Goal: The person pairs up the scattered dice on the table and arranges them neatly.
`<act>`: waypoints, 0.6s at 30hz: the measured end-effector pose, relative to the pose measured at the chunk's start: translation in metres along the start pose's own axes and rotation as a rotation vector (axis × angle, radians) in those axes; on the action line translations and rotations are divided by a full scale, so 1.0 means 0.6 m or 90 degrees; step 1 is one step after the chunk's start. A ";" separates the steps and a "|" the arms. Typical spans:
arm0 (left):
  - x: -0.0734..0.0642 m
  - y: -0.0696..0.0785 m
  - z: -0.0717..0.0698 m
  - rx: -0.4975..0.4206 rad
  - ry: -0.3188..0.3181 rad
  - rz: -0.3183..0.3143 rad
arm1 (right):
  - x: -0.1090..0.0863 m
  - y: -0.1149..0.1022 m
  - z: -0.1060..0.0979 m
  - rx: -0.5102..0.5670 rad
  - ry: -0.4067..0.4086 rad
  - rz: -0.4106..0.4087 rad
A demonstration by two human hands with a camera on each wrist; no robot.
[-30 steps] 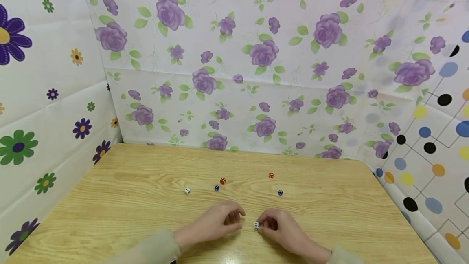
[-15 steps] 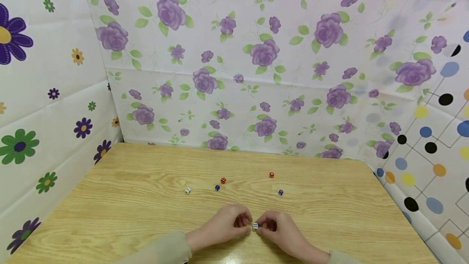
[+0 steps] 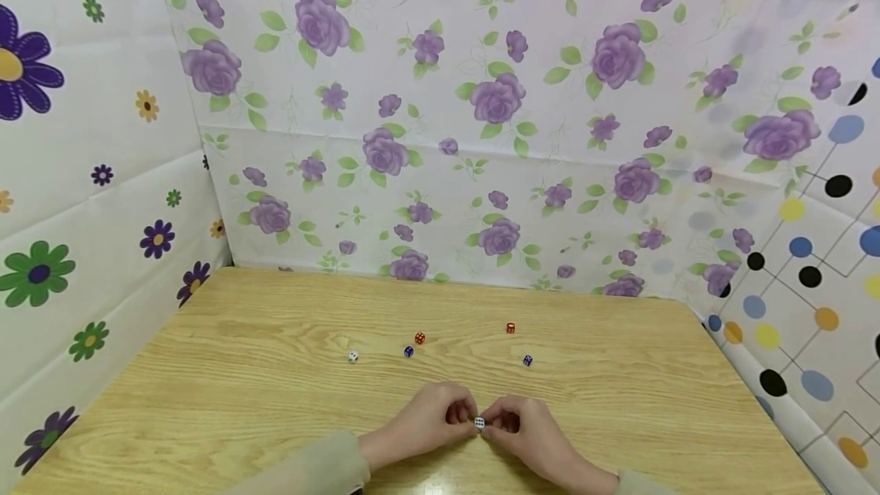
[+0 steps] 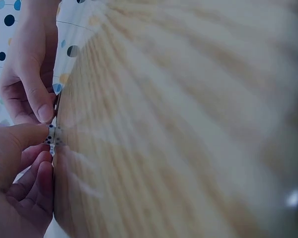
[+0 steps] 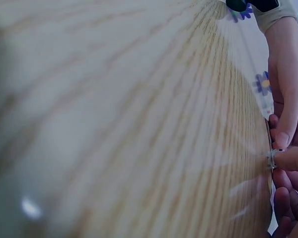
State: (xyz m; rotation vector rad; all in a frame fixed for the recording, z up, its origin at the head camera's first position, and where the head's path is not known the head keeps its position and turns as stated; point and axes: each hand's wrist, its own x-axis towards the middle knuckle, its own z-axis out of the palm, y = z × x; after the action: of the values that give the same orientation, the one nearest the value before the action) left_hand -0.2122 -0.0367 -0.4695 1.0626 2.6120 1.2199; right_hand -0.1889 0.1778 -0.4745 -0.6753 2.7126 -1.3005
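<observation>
White die (image 3: 479, 423), marked with dark pips, is seen in the head view near the front of the wood-grained surface (image 3: 275, 319), between the two hands. It is pinched from the right by the thumb and fingers of the right hand (image 3: 528, 435), and from the left by the curled fingers and thumb of the left hand (image 3: 435, 417), so the two sets of fingertips are brought close together around it. Farther back on the surface, a second white die (image 3: 353, 357) is placed to the left, with a blue die (image 3: 409, 351) and a red die (image 3: 420, 338) set just beside each other to its right. On the other side, another red die (image 3: 510, 328) is seen behind another blue die (image 3: 528, 360). The surface is bordered by a rose-printed cloth (image 3: 440, 59) at the back, a daisy-printed cloth (image 3: 117, 82) on the left and a dotted cloth (image 3: 811, 361) on the right. Light sleeves (image 3: 333, 464) are worn on both arms. In the left wrist view, the white die is partly covered by the left thumb, and the right thumb is held just beside it; whether the surface is touched by the die cannot be told. In the right wrist view, most of the white die is hidden by the right thumb, and the left thumb tip is seen close against it.
</observation>
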 end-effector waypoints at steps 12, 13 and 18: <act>0.002 0.001 0.005 -0.004 0.002 -0.015 | 0.001 -0.002 0.000 -0.016 0.014 0.007; 0.002 0.000 0.006 -0.003 0.003 -0.015 | 0.001 -0.001 0.000 -0.016 0.014 0.009; 0.002 0.000 0.007 0.000 0.007 -0.020 | 0.001 0.000 -0.001 -0.012 0.006 0.011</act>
State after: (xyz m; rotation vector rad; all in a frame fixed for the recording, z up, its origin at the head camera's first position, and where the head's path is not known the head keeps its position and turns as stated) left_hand -0.2113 -0.0331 -0.4721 1.0129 2.6264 1.2239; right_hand -0.1897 0.1778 -0.4742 -0.6471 2.7356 -1.2786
